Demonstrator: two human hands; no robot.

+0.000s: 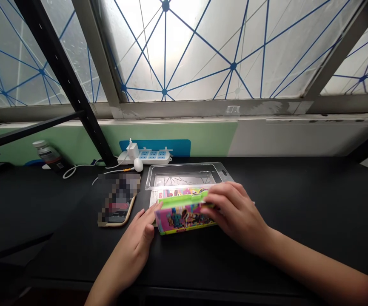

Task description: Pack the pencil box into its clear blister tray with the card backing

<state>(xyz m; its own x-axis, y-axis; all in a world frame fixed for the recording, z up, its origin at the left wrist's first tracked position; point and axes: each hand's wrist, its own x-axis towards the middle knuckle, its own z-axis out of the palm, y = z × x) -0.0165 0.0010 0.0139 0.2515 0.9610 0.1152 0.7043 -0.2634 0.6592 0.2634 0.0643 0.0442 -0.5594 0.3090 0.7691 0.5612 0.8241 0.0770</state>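
A pencil case (184,217) with a pink cartoon print and bright green edges stands on the black desk, its latch side up. My right hand (238,212) grips its right part, thumb at the front and fingers over the top edge; those fingers cover that end. Against the left end rests my left hand (137,238), fingers stretched out and thumb apart from the case. Just behind lies a clear plastic tray (180,182), with a printed sheet (153,197) partly showing under the case.
Left of the case lies a phone (118,202) in a light-edged cover. A white power strip (155,157) with a charger (132,151) and cable stands by the wall. Farther left are a tilted bottle (51,155) and a black metal post (72,89). The black desk (298,204) stretches rightward.
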